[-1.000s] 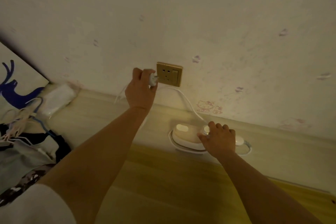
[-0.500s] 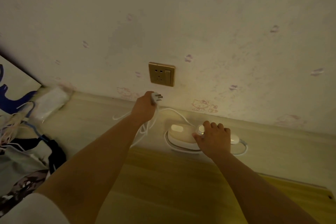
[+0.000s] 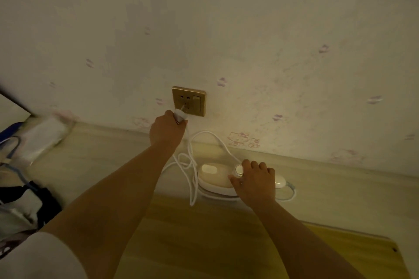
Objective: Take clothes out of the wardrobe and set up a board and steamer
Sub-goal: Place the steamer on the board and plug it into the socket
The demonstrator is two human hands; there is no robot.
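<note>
The left hand (image 3: 166, 130) keeps a closed grip on a small white plug (image 3: 180, 116), its prongs angled at the lower holes of a brass-coloured wall socket (image 3: 189, 101). A smooth white cord (image 3: 191, 165) loops down at 5 o'clock to the rounded, glossy steamer (image 3: 215, 179) on the pale wooden counter (image 3: 102, 161). The right hand (image 3: 255, 181) lies curled over the steamer's right end, fingertips (image 3: 246, 163) beside a round knob (image 3: 238, 169).

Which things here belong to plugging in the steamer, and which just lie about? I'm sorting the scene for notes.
In use: left hand, plug, wall socket, white cord, steamer, right hand.
Lying about: clothes on hangers, white packet.
</note>
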